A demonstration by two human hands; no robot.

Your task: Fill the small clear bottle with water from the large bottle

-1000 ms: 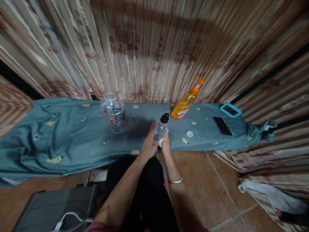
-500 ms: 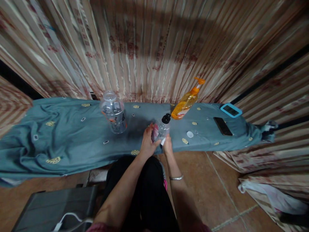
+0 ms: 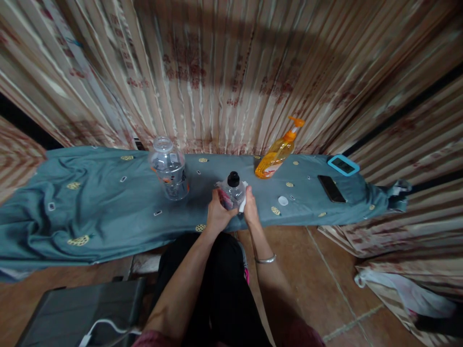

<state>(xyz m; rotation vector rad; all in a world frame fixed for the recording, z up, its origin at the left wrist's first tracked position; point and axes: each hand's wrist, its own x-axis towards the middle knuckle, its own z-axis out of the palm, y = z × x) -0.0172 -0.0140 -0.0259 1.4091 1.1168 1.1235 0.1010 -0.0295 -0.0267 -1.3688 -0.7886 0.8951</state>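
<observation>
My left hand (image 3: 216, 212) is wrapped round a small clear bottle (image 3: 232, 192) with a black cap, holding it upright over the near edge of the teal cloth (image 3: 108, 202). My right hand (image 3: 249, 208) presses a small white wad (image 3: 242, 203) against the bottle's right side. A wide clear jar (image 3: 169, 168) without a lid stands to the left of the hands. An orange pump bottle (image 3: 277, 153) leans at the back right.
A white cap (image 3: 283, 200) lies on the cloth right of my hands. Farther right lie a black phone (image 3: 329, 188) and a blue-framed device (image 3: 343, 165). Striped curtains hang behind. A dark grey box (image 3: 87, 308) with a white cable sits on the tiled floor at lower left.
The small bottle has gone from tilted right to upright and shifted slightly left. My left hand has closed round it, and my right hand has slid up its side.
</observation>
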